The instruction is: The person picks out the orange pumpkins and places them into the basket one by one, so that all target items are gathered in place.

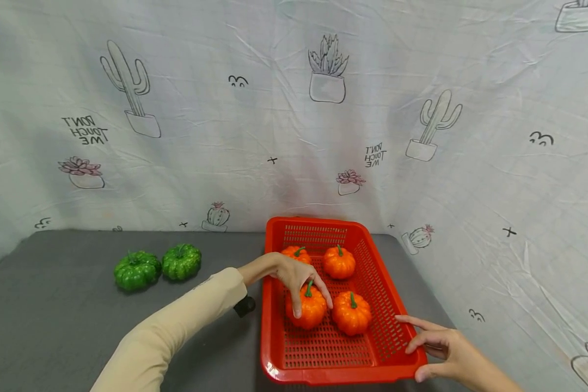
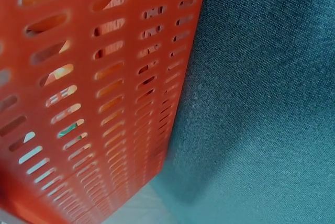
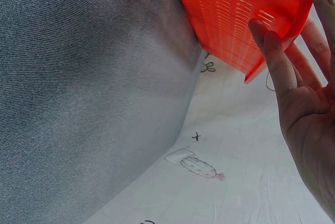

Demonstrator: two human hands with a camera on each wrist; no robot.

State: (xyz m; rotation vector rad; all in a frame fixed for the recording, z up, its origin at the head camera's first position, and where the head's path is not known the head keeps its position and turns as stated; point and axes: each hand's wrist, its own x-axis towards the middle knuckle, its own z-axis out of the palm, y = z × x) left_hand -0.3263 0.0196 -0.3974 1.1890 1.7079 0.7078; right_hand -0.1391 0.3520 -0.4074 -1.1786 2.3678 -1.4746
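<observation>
A red plastic basket (image 1: 340, 375) with slotted walls stands on the grey table. Inside it, my left hand (image 1: 293, 272) holds an orange pumpkin (image 1: 308, 314) from above, thumb on the near side and fingers over the far side. Beside that one sits a second orange pumpkin (image 1: 351, 317); farther back are another pumpkin (image 1: 339, 263) and one partly hidden behind my hand (image 1: 293, 252). My right hand (image 1: 443, 345) grips the basket's near right corner, fingers over the rim. In the left wrist view the basket's slotted side (image 2: 110, 93) hides the left hand's grasp.
Two green pumpkins (image 1: 136, 270) stand side by side on the table (image 1: 54, 316), left of the basket. A white cloth (image 1: 201, 136) printed with cacti hangs behind the table and along its right side.
</observation>
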